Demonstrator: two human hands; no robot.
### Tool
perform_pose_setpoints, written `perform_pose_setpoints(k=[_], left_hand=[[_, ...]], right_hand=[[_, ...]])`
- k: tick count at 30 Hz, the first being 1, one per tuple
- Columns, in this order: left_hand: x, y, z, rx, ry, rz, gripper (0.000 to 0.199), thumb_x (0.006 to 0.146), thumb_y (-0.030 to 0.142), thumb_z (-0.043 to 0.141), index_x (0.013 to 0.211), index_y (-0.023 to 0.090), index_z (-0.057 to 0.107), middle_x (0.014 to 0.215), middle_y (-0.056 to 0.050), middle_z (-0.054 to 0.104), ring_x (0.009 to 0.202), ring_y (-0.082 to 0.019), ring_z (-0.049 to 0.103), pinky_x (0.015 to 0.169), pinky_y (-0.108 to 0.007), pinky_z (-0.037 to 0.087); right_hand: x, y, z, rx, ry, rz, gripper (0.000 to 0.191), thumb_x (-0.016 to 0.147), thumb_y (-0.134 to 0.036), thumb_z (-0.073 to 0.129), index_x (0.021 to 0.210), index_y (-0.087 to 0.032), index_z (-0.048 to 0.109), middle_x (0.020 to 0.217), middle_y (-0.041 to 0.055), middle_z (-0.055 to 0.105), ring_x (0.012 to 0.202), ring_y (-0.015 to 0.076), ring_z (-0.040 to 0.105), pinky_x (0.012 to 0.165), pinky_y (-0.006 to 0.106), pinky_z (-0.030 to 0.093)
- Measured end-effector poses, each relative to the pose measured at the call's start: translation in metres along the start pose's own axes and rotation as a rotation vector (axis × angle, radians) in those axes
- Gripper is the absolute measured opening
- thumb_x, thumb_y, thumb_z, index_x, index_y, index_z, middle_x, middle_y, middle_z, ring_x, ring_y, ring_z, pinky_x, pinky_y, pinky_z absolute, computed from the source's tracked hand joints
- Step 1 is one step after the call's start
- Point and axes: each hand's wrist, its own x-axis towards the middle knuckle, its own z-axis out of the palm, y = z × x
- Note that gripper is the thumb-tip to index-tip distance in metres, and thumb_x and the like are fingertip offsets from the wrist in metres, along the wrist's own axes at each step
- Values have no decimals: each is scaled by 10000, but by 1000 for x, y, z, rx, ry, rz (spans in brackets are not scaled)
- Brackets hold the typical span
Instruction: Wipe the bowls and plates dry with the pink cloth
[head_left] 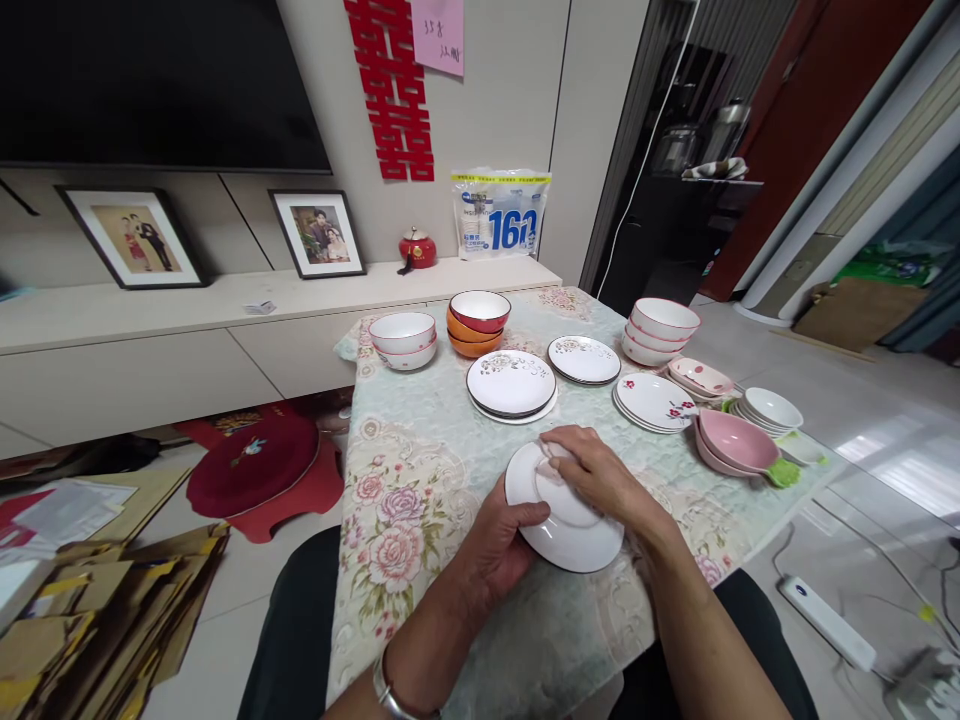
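Note:
A white plate is tilted in front of me over the near part of the table, its ringed underside turned up. My left hand grips it by the left rim, thumb on the upturned face and fingers beneath. My right hand rests on its far right part, fingers bent and pressed together against the surface. Whether something thin lies under those fingers is hidden. Just beyond is a stack of flower-patterned plates, with another dark-rimmed plate stack to its right.
Farther back stand pink-rimmed white bowls and orange and red bowls. On the right are tall stacked bowls, red-flowered plates, pink dishes and small white bowls. A flowered cloth covers the table.

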Motion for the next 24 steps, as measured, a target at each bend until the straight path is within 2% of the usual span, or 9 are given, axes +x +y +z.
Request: perform_pose_setpoints(k=[4,7,10,13,15,17,21,24], left_hand=[[0,0,-1,-3,24,5,841,520,1,766,1318,184,576,1128,-108,718,1069,-312,627,934,-422,459],[-1,0,0,14,24,6,848,530,3,770,1331,189,564,1138,-111,716,1060,-308,629,913,-413,469],[-3,1,3,42,-2,15,862,543,17,788,1350,197,544,1157,-114,712,1078,-310,628,912,-405,471],[-5,1,3,59,-32,18,886,548,37,807,1370,212,526,1183,-117,705,1080,-310,631,903,-397,475],[-5,0,2,65,-51,20,901,552,41,811,1384,216,513,1184,-119,704,1064,-306,637,880,-385,480],[-4,0,1,73,-68,32,902,558,43,812,1389,216,509,1184,-121,703,1060,-304,637,876,-382,480],[-3,-1,0,75,-72,42,877,550,54,822,1365,214,541,1203,-122,697,1106,-317,620,938,-408,465],[-3,-1,1,81,-70,36,880,550,61,826,1368,219,541,1225,-126,687,1124,-322,613,950,-415,461]], right_hand=[[-2,17,-9,-78,64,213,297,896,-288,536,1135,-193,683,1066,87,690,999,238,612,879,361,447],[-5,15,-15,-160,68,254,260,900,-277,532,1083,-185,691,978,82,688,919,237,607,807,345,435],[-4,0,-13,-178,97,189,236,902,-226,524,1066,-189,690,991,87,681,942,242,587,834,349,427],[-1,-15,-7,-126,120,38,234,905,-199,530,1086,-203,677,1045,86,679,1014,246,566,890,359,423],[1,-20,-5,-77,100,-80,246,910,-177,521,1106,-211,666,1075,76,682,1048,240,556,925,366,415],[1,-17,-7,-51,81,-122,266,903,-151,516,1114,-218,663,1089,66,685,1065,233,551,944,367,410],[-4,3,-18,-114,92,58,246,892,-177,517,1062,-214,690,1040,77,692,993,233,582,881,360,430],[-10,15,-26,-173,47,142,233,898,-206,509,1027,-212,702,1001,72,696,920,221,600,823,336,433]])
